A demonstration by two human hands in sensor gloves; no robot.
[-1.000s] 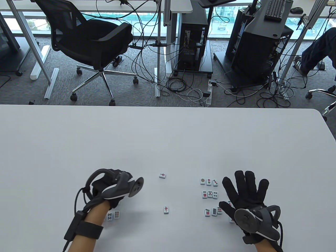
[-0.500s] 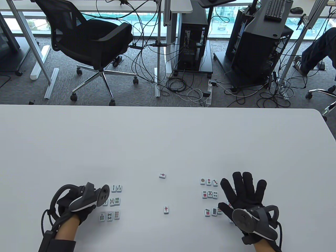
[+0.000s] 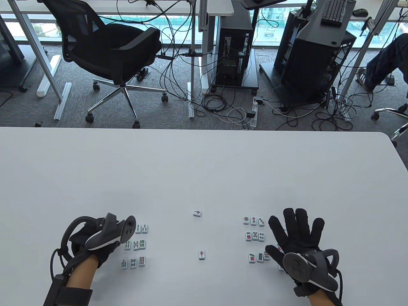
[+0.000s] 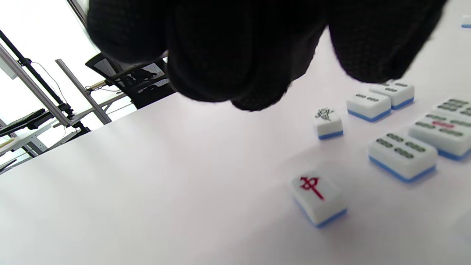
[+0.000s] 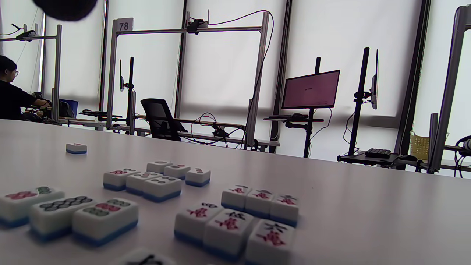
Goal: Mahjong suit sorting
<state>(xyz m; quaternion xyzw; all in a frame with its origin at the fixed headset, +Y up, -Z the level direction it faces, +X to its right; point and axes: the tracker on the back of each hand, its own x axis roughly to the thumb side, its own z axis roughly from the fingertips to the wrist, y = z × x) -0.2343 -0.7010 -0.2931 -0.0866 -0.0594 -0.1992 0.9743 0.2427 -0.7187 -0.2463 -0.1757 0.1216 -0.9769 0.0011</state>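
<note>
Green bamboo tiles [image 3: 137, 244] lie in a small grid at lower left. My left hand [image 3: 95, 248] hovers just left of them, fingers [image 4: 228, 55] loosely curled and holding nothing. Under it, in the left wrist view, a red-character tile [image 4: 318, 198] lies free beside a bird tile [image 4: 327, 123]. Two more red-character tiles [image 3: 197, 213] [image 3: 201, 254] sit apart at the centre. Dot tiles [image 3: 255, 236] form a grid at the right. My right hand [image 3: 296, 236] is spread flat beside them, above the character tiles [image 5: 235, 217], which it hides in the table view.
The white table [image 3: 204, 165] stretches far beyond the tiles to its back edge. Past that edge are an office chair [image 3: 108, 54], computer towers and floor cables. Its right corner [image 3: 390, 140] is rounded.
My left hand has moved left off the bamboo grid, uncovering its tiles, then drifted slightly up. The right hand has stayed spread in place.
</note>
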